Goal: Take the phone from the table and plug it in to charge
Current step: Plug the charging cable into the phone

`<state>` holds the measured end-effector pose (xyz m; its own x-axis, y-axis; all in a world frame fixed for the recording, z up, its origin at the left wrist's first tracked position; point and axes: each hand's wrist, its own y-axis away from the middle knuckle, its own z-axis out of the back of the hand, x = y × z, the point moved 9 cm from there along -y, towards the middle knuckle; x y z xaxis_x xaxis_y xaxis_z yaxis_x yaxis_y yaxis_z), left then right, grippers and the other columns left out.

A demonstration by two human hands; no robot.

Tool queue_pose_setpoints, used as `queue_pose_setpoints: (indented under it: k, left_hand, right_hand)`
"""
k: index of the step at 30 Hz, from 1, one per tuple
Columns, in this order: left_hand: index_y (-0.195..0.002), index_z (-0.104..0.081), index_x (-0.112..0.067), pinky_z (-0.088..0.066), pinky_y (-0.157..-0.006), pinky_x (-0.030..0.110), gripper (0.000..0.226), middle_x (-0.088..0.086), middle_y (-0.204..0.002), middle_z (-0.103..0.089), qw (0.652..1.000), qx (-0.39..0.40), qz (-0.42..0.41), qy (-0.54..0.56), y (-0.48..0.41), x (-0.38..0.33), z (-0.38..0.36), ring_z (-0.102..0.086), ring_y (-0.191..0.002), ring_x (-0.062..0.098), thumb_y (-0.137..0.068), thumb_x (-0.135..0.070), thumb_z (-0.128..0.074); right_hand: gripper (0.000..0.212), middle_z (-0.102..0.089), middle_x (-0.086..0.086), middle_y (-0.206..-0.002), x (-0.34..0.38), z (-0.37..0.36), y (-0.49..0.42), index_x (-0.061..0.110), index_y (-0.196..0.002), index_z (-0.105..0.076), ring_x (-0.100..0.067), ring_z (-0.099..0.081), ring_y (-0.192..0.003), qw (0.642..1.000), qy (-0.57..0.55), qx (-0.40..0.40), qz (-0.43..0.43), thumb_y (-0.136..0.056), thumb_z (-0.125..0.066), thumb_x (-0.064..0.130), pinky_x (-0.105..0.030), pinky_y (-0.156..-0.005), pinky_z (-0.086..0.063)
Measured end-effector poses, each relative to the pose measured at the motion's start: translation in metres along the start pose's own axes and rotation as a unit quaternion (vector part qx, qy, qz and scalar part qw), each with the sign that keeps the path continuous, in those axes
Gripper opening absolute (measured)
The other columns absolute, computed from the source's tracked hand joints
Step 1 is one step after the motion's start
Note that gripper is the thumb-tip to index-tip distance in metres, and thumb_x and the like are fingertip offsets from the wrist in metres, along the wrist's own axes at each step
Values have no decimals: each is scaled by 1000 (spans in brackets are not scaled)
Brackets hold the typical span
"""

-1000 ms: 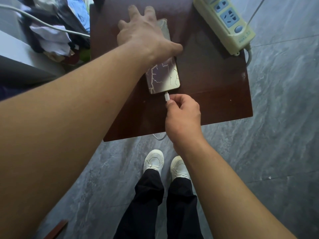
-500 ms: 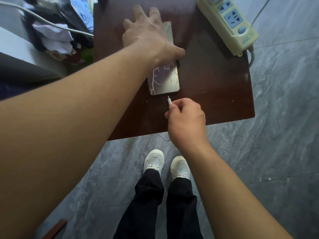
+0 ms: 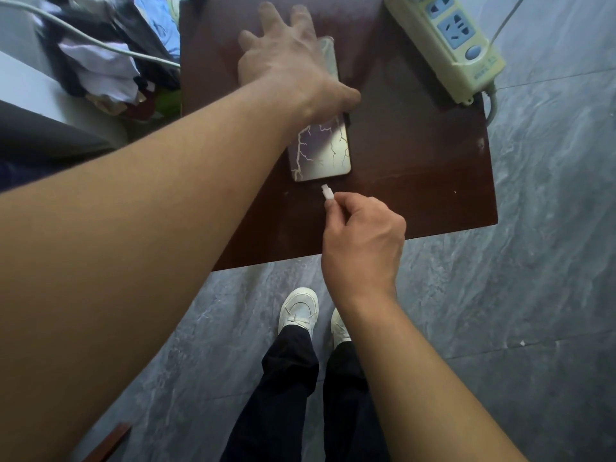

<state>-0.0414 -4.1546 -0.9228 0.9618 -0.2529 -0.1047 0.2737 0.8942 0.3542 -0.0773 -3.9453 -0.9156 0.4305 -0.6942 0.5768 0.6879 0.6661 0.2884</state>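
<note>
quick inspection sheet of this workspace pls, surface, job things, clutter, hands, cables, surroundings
surface: dark brown table, bare around the phone.
job's things: phone lies flat, marbled back up; charger plug just short of its near edge, not inserted.
clutter: pile of clothes and bags left of the table.
hands: left hand presses on the phone; right hand pinches the plug in its fingers.
cables: power strip at the table's far right corner, grey lead off the edge; white cable across the pile.
surroundings: grey tiled floor, white shoes.
</note>
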Motion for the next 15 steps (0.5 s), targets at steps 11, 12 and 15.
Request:
queue_pose_setpoints:
  k: [11, 12, 15]
  left_hand:
    - [-153, -33, -24, -51, -93, 50, 116, 12, -154, -35, 999, 3, 18, 36, -3, 3, 0, -41, -137, 44, -57, -76, -73]
    - [-153, -33, -24, -51, -93, 50, 116, 12, -155, -35, 999, 3, 18, 36, -3, 3, 0, -41, -137, 44, -57, -76, -73]
    - [-152, -33, -25, -51, -89, 48, 116, 11, -154, -35, 999, 5, 19, 36, -4, 3, 0, -42, -136, 42, -56, -76, -73]
  right_hand:
    - [9, -73, 2, -86, -6, -3, 4, 12, -96, -75, -10, -65, -78, 990, -120, -71, -36, -94, -69, 17, -28, -72, -55]
    - [8, -73, 2, -85, -7, -4, 4, 12, -95, -75, -10, -66, -78, 988, -130, -70, -42, -94, -70, 17, -30, -72, -56]
    - [7, -72, 5, -85, -10, -5, 4, 15, -94, -75, -9, -66, -78, 984, -148, -72, -62, -94, -70, 20, -32, -74, -57]
